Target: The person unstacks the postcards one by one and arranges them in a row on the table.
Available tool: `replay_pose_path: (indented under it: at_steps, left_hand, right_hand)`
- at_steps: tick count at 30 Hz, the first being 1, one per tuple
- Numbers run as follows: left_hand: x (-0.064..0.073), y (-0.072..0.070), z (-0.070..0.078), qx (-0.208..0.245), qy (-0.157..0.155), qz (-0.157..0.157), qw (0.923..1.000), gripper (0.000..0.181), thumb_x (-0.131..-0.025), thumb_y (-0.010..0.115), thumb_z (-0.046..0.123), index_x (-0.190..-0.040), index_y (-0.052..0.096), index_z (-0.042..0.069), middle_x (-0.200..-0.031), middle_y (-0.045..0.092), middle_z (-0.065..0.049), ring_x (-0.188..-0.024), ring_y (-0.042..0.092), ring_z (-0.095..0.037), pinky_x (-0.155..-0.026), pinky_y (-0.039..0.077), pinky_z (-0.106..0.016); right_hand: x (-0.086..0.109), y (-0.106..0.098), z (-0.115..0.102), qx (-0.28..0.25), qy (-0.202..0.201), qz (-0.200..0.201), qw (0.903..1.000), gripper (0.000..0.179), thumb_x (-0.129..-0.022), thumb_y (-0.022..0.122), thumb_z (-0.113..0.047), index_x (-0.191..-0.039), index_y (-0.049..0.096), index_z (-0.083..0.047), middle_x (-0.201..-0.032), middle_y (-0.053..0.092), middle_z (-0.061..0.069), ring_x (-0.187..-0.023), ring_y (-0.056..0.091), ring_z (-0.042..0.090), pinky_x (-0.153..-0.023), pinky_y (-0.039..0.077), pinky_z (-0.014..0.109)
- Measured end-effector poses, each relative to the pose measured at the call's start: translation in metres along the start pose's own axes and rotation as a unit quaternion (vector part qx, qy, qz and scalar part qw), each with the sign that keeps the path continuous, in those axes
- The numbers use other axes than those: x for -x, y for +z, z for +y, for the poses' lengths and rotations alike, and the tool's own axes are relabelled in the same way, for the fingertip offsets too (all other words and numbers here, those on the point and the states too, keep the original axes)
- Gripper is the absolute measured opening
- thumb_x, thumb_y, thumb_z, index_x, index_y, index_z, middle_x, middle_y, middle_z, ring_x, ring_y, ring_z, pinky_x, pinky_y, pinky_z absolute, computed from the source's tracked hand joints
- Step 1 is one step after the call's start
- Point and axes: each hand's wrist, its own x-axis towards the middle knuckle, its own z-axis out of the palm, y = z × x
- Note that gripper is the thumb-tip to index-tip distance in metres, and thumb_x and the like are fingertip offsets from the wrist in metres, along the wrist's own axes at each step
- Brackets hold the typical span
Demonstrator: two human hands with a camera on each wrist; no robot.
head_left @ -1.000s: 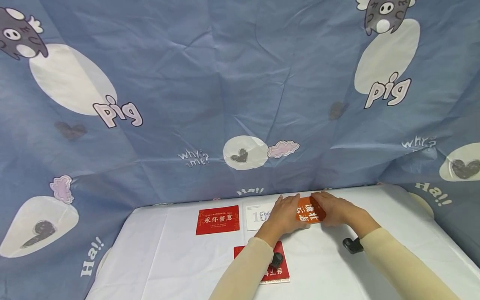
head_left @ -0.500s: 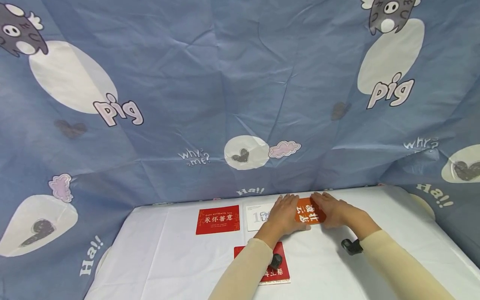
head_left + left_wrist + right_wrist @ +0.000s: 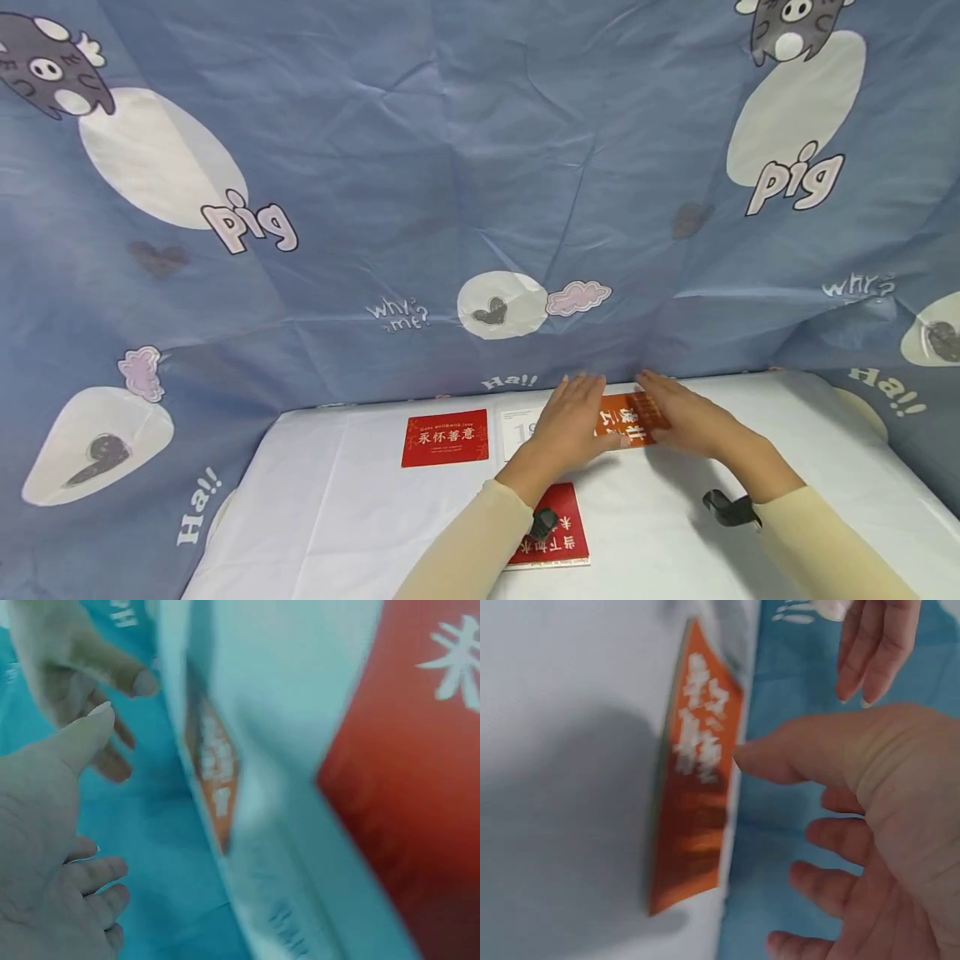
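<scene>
An orange booklet (image 3: 630, 427) with white characters lies flat at the back of the white table, also plain in the right wrist view as a thin orange booklet (image 3: 694, 825). My left hand (image 3: 567, 427) hovers at its left side with fingers extended. To its right is my right hand (image 3: 688, 418), fingers loosely spread; the right wrist view shows this right hand (image 3: 885, 810) holding nothing. In the left wrist view my left hand (image 3: 45, 840) is likewise bare. Partly behind the left hand lies a white card (image 3: 519, 427) with printed text.
A red card (image 3: 446, 438) with white characters lies farther left in the same row. Nearer, a red booklet (image 3: 558, 537) sits partly under the left forearm. A blue patterned cloth (image 3: 337, 208) rises behind the table's back edge.
Both hands have come up off the orange booklet and moved slightly apart, showing more of it. The booklet stays in place on the table. The head view has shifted a little.
</scene>
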Motion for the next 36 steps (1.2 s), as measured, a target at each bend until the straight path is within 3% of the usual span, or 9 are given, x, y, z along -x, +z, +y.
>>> replay_pose_path:
  at_steps: [8, 12, 17, 23, 29, 36]
  left_hand:
    - [0.028, -0.041, -0.014, 0.018, 0.003, 0.013, 0.9998, 0.089, -0.094, 0.072, 0.058, -0.161, 0.039, 0.009, -0.164, 0.041, -0.004, -0.156, 0.029, -0.024, -0.129, 0.014, -0.044]
    - [0.050, -0.058, -0.022, 0.016, 0.006, 0.014, 0.9998, 0.089, -0.093, 0.075, 0.054, -0.161, 0.039, 0.009, -0.165, 0.041, -0.006, -0.156, 0.028, -0.024, -0.129, 0.012, -0.043]
    - [0.076, -0.068, -0.030, -0.013, 0.002, 0.035, 0.9993, 0.093, -0.092, 0.077, 0.053, -0.163, 0.036, 0.009, -0.166, 0.039, -0.007, -0.156, 0.028, -0.026, -0.129, 0.013, -0.043]
    - [0.108, -0.064, -0.034, 0.010, -0.011, 0.037, 0.9992, 0.104, -0.087, 0.081, 0.057, -0.165, 0.030, 0.012, -0.167, 0.036, -0.005, -0.156, 0.027, -0.024, -0.128, 0.017, -0.044]
    - [0.146, -0.046, -0.037, 0.051, -0.029, 0.010, 0.9982, 0.110, -0.080, 0.087, 0.055, -0.165, 0.030, 0.014, -0.167, 0.037, -0.002, -0.156, 0.028, -0.023, -0.127, 0.020, -0.044]
    - [0.178, -0.028, -0.049, 0.075, -0.041, -0.029, 0.9959, 0.117, -0.073, 0.092, 0.055, -0.165, 0.033, 0.014, -0.166, 0.038, 0.001, -0.153, 0.033, -0.023, -0.126, 0.026, -0.045]
  right_hand:
    - [0.009, -0.021, -0.033, 0.021, 0.007, -0.039, 0.9990, 0.069, -0.086, 0.085, -0.018, -0.144, 0.055, 0.003, -0.139, 0.061, 0.024, -0.126, 0.059, 0.045, -0.102, 0.049, 0.064]
    - [0.015, -0.025, -0.051, 0.014, -0.010, -0.057, 0.9982, 0.072, -0.085, 0.087, -0.024, -0.145, 0.056, 0.001, -0.142, 0.060, 0.020, -0.127, 0.059, 0.042, -0.104, 0.049, 0.062]
    - [0.020, -0.023, -0.071, 0.008, -0.028, -0.062, 0.9977, 0.087, -0.082, 0.090, -0.036, -0.150, 0.052, 0.001, -0.150, 0.055, 0.020, -0.137, 0.052, 0.042, -0.109, 0.044, 0.062]
    - [0.029, -0.004, -0.093, 0.020, -0.067, -0.051, 0.9963, 0.104, -0.075, 0.092, -0.050, -0.155, 0.047, -0.002, -0.156, 0.049, 0.020, -0.143, 0.045, 0.044, -0.112, 0.040, 0.065]
    - [0.038, 0.024, -0.113, 0.050, -0.108, -0.066, 0.9906, 0.103, -0.073, 0.092, -0.051, -0.153, 0.050, -0.003, -0.156, 0.051, 0.014, -0.144, 0.046, 0.041, -0.111, 0.042, 0.064]
    - [0.041, 0.056, -0.132, 0.030, -0.090, -0.096, 0.9908, 0.105, -0.071, 0.092, -0.057, -0.155, 0.051, -0.010, -0.157, 0.051, 0.007, -0.147, 0.042, 0.035, -0.112, 0.044, 0.060]
